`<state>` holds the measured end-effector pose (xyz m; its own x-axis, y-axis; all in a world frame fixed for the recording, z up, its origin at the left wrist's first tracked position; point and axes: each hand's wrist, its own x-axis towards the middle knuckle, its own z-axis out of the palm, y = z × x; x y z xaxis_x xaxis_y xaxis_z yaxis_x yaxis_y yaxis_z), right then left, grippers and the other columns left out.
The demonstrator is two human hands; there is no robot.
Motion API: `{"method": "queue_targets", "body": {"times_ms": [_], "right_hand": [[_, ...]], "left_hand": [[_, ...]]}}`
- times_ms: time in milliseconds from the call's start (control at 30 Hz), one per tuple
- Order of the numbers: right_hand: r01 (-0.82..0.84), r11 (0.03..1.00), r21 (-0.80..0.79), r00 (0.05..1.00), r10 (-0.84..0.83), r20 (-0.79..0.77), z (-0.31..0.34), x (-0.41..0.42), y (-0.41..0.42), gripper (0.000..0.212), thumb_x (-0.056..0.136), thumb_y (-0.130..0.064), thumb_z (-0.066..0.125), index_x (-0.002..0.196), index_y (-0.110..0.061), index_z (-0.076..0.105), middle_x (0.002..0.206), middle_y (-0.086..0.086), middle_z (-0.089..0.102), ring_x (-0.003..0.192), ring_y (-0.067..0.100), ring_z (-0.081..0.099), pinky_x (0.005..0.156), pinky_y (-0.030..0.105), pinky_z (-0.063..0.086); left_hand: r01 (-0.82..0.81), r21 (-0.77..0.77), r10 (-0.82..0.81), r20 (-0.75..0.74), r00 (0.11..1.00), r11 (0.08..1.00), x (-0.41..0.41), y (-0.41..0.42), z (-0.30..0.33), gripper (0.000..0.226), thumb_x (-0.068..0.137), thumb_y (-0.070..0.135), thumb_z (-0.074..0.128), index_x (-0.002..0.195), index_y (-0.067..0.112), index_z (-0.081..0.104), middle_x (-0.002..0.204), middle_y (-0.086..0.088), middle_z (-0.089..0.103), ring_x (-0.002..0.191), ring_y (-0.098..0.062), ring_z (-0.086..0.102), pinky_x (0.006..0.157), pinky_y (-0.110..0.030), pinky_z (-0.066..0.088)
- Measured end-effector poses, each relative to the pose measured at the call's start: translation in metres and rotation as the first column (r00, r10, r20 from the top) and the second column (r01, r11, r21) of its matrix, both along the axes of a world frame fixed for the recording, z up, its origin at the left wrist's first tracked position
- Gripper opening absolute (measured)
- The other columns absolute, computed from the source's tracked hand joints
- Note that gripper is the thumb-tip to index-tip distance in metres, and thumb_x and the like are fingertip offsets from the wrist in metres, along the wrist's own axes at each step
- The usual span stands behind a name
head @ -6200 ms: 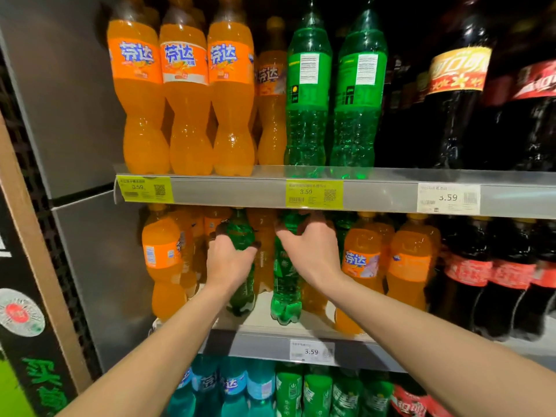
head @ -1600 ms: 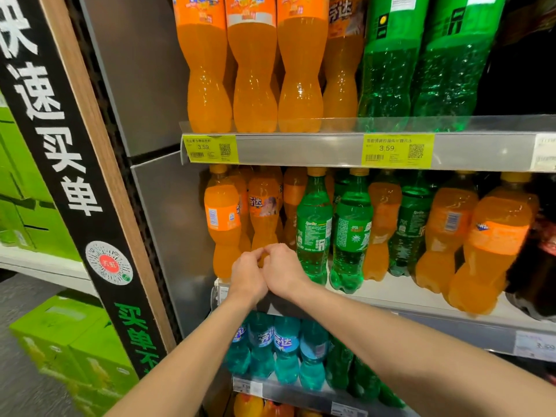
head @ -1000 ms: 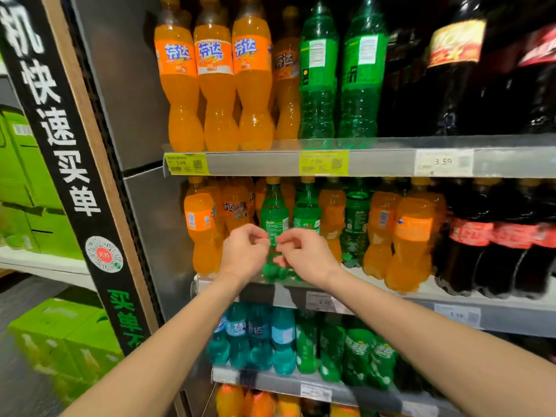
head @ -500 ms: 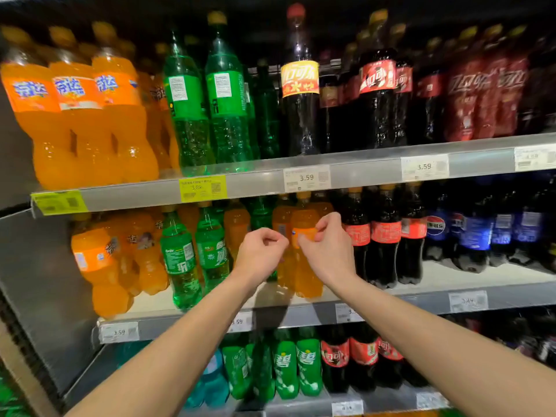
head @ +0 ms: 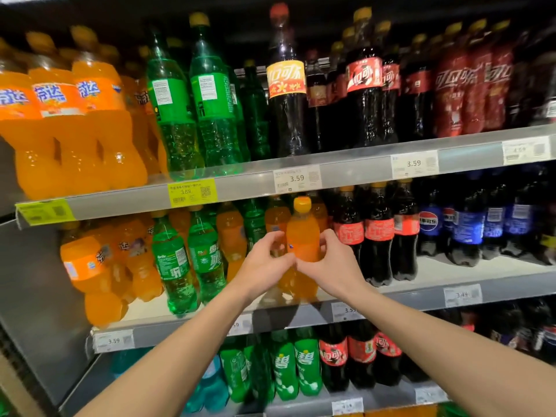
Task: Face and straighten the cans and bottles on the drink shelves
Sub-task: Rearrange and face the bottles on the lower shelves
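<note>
Your left hand (head: pixel 264 263) and right hand (head: pixel 331 266) both clasp the orange bottle (head: pixel 302 236). It stands upright, cap up, on the middle shelf (head: pixel 421 293).

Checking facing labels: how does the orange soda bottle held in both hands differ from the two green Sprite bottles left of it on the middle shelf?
The orange soda bottle shows almost no logo; the green Sprite bottles show their labels. The orange one is gripped by the left hand and right hand; the green ones stand untouched. All share one shelf.
</note>
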<state>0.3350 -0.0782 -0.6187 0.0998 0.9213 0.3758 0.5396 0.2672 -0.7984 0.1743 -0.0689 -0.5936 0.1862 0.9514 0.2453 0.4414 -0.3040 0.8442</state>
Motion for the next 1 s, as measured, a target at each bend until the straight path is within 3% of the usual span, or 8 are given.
{"method": "queue_targets", "body": {"times_ms": [133, 367, 467, 600, 700, 800, 933, 1000], "right_hand": [[-0.088, 0.990, 0.112, 0.996, 0.085, 0.034, 0.008, -0.010, -0.025, 0.051, 0.071, -0.051, 0.085, 0.103, -0.025, 0.055, 0.094, -0.013, 0.068, 0.082, 0.000, 0.065, 0.069, 0.024, 0.056], [-0.172, 0.969, 0.179, 0.985, 0.164, 0.059, 0.048, -0.079, -0.040, 0.054, 0.071, -0.053, 0.082, 0.109, -0.023, 0.057, 0.098, -0.014, 0.067, 0.087, 0.004, 0.065, 0.073, 0.028, 0.056], [-0.226, 0.959, 0.168, 0.972, 0.212, 0.102, 0.052, -0.116, -0.042, 0.058, 0.071, -0.056, 0.081, 0.112, -0.023, 0.057, 0.099, -0.014, 0.066, 0.087, 0.002, 0.063, 0.070, 0.023, 0.053], [-0.296, 0.941, 0.162, 0.953, 0.278, 0.125, 0.048, -0.170, -0.041, 0.066, 0.066, -0.061, 0.079, 0.116, -0.023, 0.058, 0.102, -0.011, 0.069, 0.089, 0.005, 0.065, 0.076, 0.030, 0.057], [-0.344, 0.926, 0.158, 0.938, 0.329, 0.111, 0.042, -0.213, -0.039, 0.058, 0.072, -0.051, 0.082, 0.115, -0.020, 0.058, 0.099, -0.012, 0.066, 0.085, 0.005, 0.062, 0.069, 0.023, 0.050], [-0.347, 0.928, 0.134, 0.937, 0.336, 0.097, 0.030, -0.253, -0.031, 0.046, 0.082, -0.040, 0.078, 0.117, -0.020, 0.055, 0.100, -0.006, 0.068, 0.080, 0.013, 0.062, 0.064, 0.027, 0.046], [-0.283, 0.954, 0.096, 0.959, 0.282, 0.027, 0.010, -0.299, -0.014, 0.034, 0.091, -0.034, 0.068, 0.118, -0.021, 0.052, 0.108, 0.002, 0.068, 0.092, 0.024, 0.065, 0.075, 0.036, 0.052], [-0.252, 0.966, 0.063, 0.968, 0.251, 0.024, 0.005, -0.314, -0.007, 0.031, 0.094, -0.029, 0.064, 0.120, -0.016, 0.051, 0.111, 0.005, 0.066, 0.097, 0.028, 0.063, 0.074, 0.032, 0.045]], "left_hand": [[0.108, 0.047, -0.112, 0.094, 0.989, 0.993, -0.014, -0.021, 0.009, 0.025, 0.094, 0.021, 0.059, 0.119, 0.026, 0.058, 0.094, 0.007, 0.066, 0.066, -0.004, 0.061, 0.056, -0.023, 0.046], [-0.033, 0.145, 0.008, 0.169, 0.986, 0.989, -0.079, -0.049, 0.035, 0.035, 0.091, 0.035, 0.069, 0.124, 0.027, 0.059, 0.107, 0.007, 0.068, 0.085, -0.013, 0.065, 0.065, -0.028, 0.049], [-0.089, 0.140, 0.064, 0.174, 0.983, 0.986, -0.117, -0.060, 0.039, 0.037, 0.092, 0.036, 0.069, 0.126, 0.027, 0.057, 0.114, 0.006, 0.066, 0.093, -0.016, 0.066, 0.067, -0.030, 0.052], [-0.176, 0.147, 0.143, 0.212, 0.967, 0.974, -0.174, -0.069, 0.031, 0.035, 0.088, 0.034, 0.074, 0.119, 0.025, 0.061, 0.108, 0.000, 0.069, 0.087, -0.015, 0.068, 0.077, -0.036, 0.057], [-0.281, 0.167, 0.232, 0.263, 0.937, 0.945, -0.209, -0.075, 0.019, 0.047, 0.077, 0.044, 0.075, 0.118, 0.026, 0.063, 0.107, 0.003, 0.071, 0.097, -0.017, 0.069, 0.087, -0.041, 0.058], [-0.400, 0.170, 0.341, 0.295, 0.893, 0.900, -0.236, -0.075, 0.009, 0.062, 0.070, 0.053, 0.075, 0.121, 0.021, 0.059, 0.102, 0.005, 0.068, 0.092, -0.012, 0.067, 0.083, -0.032, 0.056], [-0.492, 0.125, 0.454, 0.245, 0.857, 0.862, -0.260, -0.065, -0.001, 0.038, 0.089, 0.040, 0.072, 0.116, 0.018, 0.056, 0.098, 0.014, 0.062, 0.085, 0.003, 0.059, 0.071, -0.014, 0.046], [-0.508, 0.121, 0.475, 0.225, 0.851, 0.853, -0.266, -0.054, -0.008, 0.035, 0.092, 0.038, 0.069, 0.117, 0.017, 0.057, 0.102, 0.013, 0.061, 0.088, 0.005, 0.057, 0.071, -0.012, 0.045]]}}
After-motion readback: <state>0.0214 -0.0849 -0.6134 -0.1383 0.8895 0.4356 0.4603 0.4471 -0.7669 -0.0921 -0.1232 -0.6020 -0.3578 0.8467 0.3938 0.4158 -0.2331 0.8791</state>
